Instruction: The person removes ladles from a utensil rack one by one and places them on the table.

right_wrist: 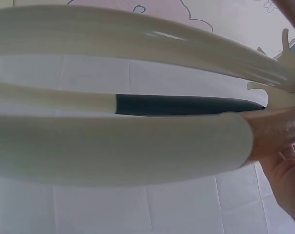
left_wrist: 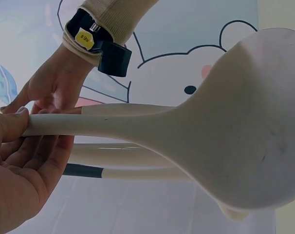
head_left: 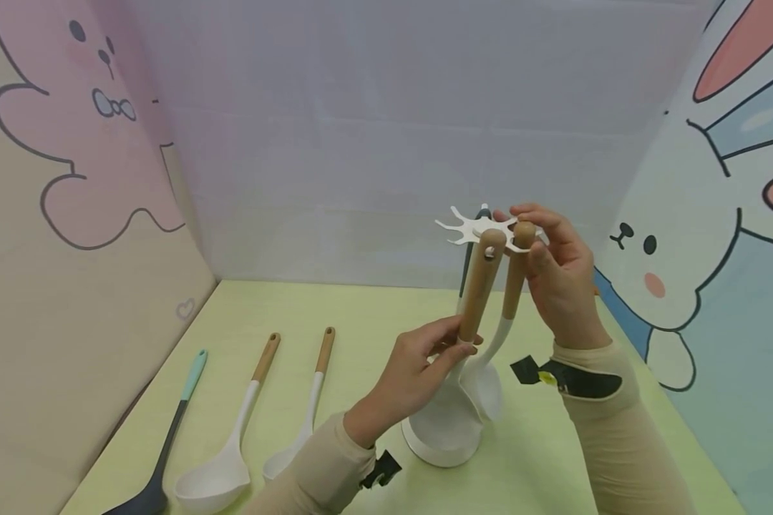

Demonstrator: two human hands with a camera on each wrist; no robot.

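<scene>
My left hand (head_left: 419, 365) pinches a white ladle where its wooden handle (head_left: 479, 293) meets the neck. In the left wrist view, the ladle's wide bowl (left_wrist: 249, 122) fills the right side. My right hand (head_left: 563, 286) holds the top of a second wooden-handled white utensil (head_left: 515, 279) between thumb and fingers, beside the hooks. Both utensils are at a white rack, whose spread hooks (head_left: 470, 227) show at the top and whose round base (head_left: 444, 456) stands on the table. Whether either handle hangs on a hook, I cannot tell. Behind them is a utensil with a dark handle (right_wrist: 181, 105).
On the left of the pale yellow table (head_left: 361, 307) lie a dark ladle with a mint handle (head_left: 195, 375), a white ladle with a wooden handle (head_left: 215, 476) and another wooden-handled white utensil (head_left: 318, 379). Panels with cartoon animals stand at both sides, a plain one behind.
</scene>
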